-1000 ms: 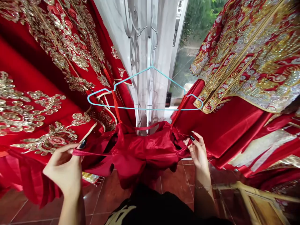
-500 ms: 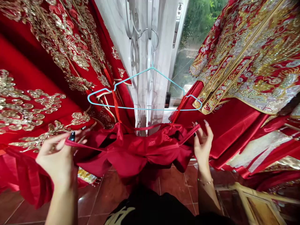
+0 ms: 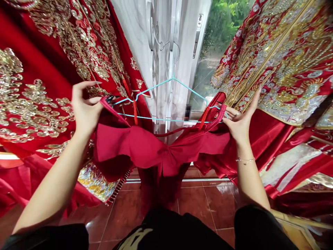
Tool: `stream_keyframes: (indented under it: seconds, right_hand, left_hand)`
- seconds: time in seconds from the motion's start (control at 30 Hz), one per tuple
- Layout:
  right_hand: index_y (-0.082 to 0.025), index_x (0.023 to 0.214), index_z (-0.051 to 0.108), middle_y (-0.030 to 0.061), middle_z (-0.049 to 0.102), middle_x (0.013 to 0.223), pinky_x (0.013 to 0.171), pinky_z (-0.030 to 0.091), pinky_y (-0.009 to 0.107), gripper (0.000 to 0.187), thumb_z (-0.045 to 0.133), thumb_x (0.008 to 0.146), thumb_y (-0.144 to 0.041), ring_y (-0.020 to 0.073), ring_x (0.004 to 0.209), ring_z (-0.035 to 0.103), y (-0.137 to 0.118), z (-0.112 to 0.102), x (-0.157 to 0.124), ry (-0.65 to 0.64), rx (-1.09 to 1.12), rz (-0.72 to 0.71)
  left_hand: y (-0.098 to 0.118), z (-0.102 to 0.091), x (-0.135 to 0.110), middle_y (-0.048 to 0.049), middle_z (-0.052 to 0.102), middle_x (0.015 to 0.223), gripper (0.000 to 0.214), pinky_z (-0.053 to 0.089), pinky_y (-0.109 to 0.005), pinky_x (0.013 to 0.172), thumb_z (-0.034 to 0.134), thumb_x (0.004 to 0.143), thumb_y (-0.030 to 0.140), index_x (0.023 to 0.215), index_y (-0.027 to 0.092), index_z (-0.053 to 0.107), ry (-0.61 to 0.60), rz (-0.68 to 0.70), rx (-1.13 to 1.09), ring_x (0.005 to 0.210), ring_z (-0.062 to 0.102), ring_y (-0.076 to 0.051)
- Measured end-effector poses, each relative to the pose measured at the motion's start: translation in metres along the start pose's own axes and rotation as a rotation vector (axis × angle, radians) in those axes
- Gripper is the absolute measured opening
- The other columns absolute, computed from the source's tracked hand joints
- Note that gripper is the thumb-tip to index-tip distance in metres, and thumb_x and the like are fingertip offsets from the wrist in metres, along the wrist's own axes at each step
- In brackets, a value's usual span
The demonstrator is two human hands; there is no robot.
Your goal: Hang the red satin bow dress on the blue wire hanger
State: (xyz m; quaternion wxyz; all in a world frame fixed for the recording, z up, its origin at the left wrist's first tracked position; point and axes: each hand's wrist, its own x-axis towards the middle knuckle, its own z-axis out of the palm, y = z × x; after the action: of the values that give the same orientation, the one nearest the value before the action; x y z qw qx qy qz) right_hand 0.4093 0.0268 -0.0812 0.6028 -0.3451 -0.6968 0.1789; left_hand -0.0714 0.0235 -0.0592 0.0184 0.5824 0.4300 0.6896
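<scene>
A dark red dress (image 3: 148, 147) with a ruffled top and a bow hangs from a light blue wire hanger (image 3: 156, 85) by thin red loops. My left hand (image 3: 87, 107) pinches the dress's left shoulder strap beside the hanger's left end, which the fingers partly cover. At the other end, my right hand (image 3: 238, 123) grips the right strap between thumb and fingers, close around the hanger's right tip. Both straps are drawn up and outward. Whether the straps loop over the hanger ends is hard to make out.
Red garments with gold embroidery (image 3: 44, 111) hang on the left. A beaded gold and silver jacket (image 3: 281, 66) hangs on the right. Behind the hanger stand a white metal frame (image 3: 153, 73) and a window (image 3: 218, 45). Below are red floor tiles (image 3: 127, 205) and a wooden piece of furniture (image 3: 299, 225).
Both hands have risen from below the hanger to its two ends, pulling the straps up with them. The dress's bodice now faces me, spread out with its bow showing.
</scene>
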Motion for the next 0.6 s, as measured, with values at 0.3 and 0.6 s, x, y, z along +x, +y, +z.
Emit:
stream_keyframes:
  seconds: [0.3, 0.6]
  right_hand:
    - [-0.045, 0.16, 0.002, 0.0033, 0.016, 0.17, 0.091, 0.064, 0.042, 0.123, 0.085, 0.069, -0.047, 0.0213, 0.109, 0.07, -0.029, 0.012, 0.038, -0.254, -0.018, -0.109]
    - [-0.035, 0.155, 0.035, 0.0106, 0.05, 0.137, 0.118, 0.04, 0.049, 0.08, 0.07, 0.083, -0.034, 0.0264, 0.132, 0.051, -0.011, -0.02, 0.014, -0.297, -0.421, -0.215]
  left_hand:
    - [0.021, 0.037, 0.019, 0.0011, 0.072, 0.076, 0.065, 0.049, -0.025, 0.057, 0.077, 0.081, 0.045, 0.132, 0.017, 0.047, -0.507, -0.025, -0.108, 0.066, 0.064, -0.013]
    - [0.007, -0.004, 0.046, -0.0074, 0.075, 0.101, 0.062, 0.06, -0.031, 0.072, 0.065, 0.084, 0.057, 0.123, 0.009, 0.06, -1.12, 0.143, 0.328, 0.084, 0.068, -0.017]
